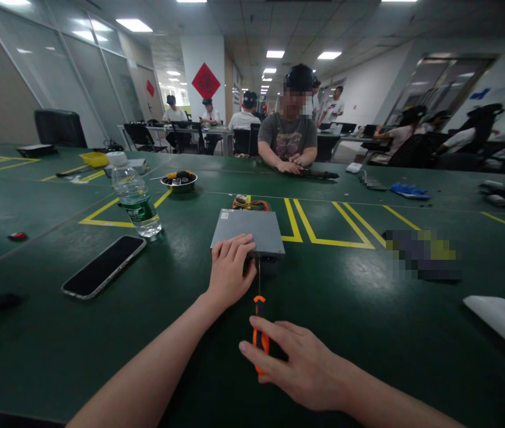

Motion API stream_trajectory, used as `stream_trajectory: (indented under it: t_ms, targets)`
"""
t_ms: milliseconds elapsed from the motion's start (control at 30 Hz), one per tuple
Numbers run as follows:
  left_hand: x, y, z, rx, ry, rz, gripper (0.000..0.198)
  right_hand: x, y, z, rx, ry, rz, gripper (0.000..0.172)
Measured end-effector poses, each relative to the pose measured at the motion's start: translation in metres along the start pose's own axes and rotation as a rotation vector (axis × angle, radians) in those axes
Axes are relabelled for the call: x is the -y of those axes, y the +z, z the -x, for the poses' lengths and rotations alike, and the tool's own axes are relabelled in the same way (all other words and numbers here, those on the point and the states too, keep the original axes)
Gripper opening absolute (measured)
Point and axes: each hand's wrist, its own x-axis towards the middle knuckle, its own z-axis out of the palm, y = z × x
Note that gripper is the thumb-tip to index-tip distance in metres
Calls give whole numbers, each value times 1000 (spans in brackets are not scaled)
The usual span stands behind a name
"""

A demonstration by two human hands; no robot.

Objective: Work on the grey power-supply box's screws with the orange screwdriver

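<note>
A grey metal computer power supply unit [256, 229] lies on the green table, its bundle of coloured wires [252, 204] at the far side. My left hand [233, 264] holds its near left corner, fingers on the top face and thumb at the front. An orange and black screwdriver [260, 306] points away from me, its shaft reaching the unit's near face. Around its handle are the fingers of my right hand [292, 359]. Whether the tip sits in a screw is too small to make out.
Left of the unit are a water bottle [136, 202] and a phone [104, 266]. Farther back stands a metal bowl [179, 183] with tools. A white object [504, 321] lies at the right. Across the table sits a person [288, 134]; a blue item [409, 191] lies nearby.
</note>
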Motion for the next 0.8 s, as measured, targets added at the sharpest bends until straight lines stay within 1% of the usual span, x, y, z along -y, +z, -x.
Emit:
stream_trajectory:
  t_ms: [67, 167, 300, 433, 533, 700, 800]
  targets:
    - [0, 0, 0, -1, -1, -3, 24, -1, 3, 0, -6, -20, 25, 29]
    - [0, 0, 0, 0, -3, -1, 24, -3, 8, 3, -55, -46, 36, 20]
    - [0, 1, 0, 1, -9, 8, 25, -3, 9, 5, -88, -53, -2, 14]
    - [0, 0, 0, 0, -10, 16, 25, -1, 2, -1, -64, 7, -38, 23]
    - [0, -1, 0, 2, -5, 14, 25, 1, -1, -4, -47, 7, -4, 27]
    - [-1, -1, -1, 3, -8, 7, 25, 0, 5, -2, -134, -53, 69, 12]
    - [0, 0, 0, 6, -9, 3, 25, -2, 6, 0, -141, -60, 31, 9]
